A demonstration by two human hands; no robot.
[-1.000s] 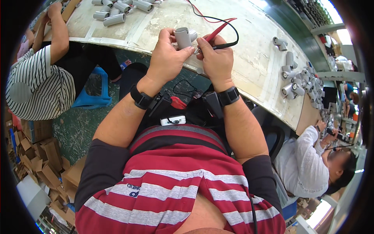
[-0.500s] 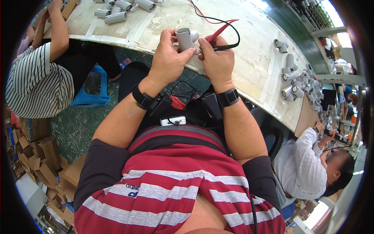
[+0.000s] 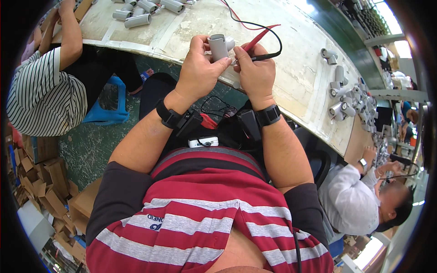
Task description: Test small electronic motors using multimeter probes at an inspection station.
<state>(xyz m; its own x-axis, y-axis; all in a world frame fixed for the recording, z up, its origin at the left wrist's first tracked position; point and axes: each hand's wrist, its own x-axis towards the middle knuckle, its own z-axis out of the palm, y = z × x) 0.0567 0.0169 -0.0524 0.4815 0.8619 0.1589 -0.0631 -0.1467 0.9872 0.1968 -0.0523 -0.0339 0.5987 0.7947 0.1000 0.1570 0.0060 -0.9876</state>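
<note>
My left hand [image 3: 200, 68] is closed around a grey cylindrical plastic housing [image 3: 218, 48] with a short rounded side part, held upright above the table's near edge. Close on its right, my right hand [image 3: 256, 72] grips two test probes together, a red probe [image 3: 257, 38] and a black probe [image 3: 266, 57]. Their tips point toward the lower side of the housing, between my two hands. My fingers hide whether the tips touch it. From the probes, a red lead and a black lead loop over the tabletop to the far edge.
The worn white table [image 3: 182, 43] carries grey housings [image 3: 138, 21] at far left and a larger heap [image 3: 348, 102] at right. One co-worker in stripes [image 3: 45, 91] sits left near a blue stool [image 3: 119, 102]; another in white [image 3: 350, 195] sits right. Cardboard boxes [image 3: 52, 182] lie lower left.
The housing and both my hands have shifted very slightly right in the picture, with the grip unchanged. The co-worker at right has moved their hands and arms.
</note>
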